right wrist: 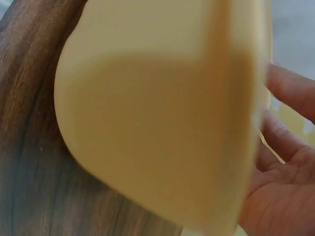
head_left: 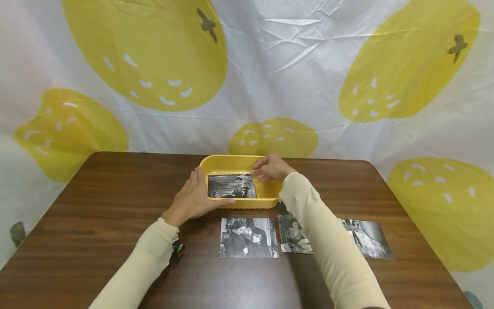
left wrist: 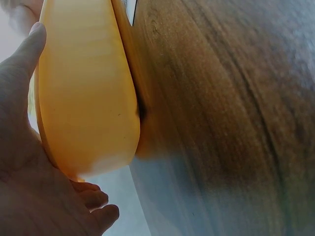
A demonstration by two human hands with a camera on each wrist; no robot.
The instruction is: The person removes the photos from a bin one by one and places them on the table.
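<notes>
A yellow plastic tray (head_left: 247, 204) stands near the back of the table, with a black-and-white photo (head_left: 229, 186) in its left part. My left hand (head_left: 191, 197) holds the tray's left end, its thumb along the front rim and its fingers round the outside. In the left wrist view, the thumb lies at the rim and the fingers bend beyond the tray's end. My right hand (head_left: 272, 167) reaches over the tray from the right, its fingertips pinching the photo's upper right corner. The tray wall hides the photo in the right wrist view.
Several black-and-white photos lie in front of the tray: a close group photo (head_left: 248, 238), a seated-figure photo (head_left: 293, 236) partly under the right sleeve, and a wide-dress photo (head_left: 368, 240). A lemon-print cloth (head_left: 270, 86) hangs behind the brown table (head_left: 135, 193).
</notes>
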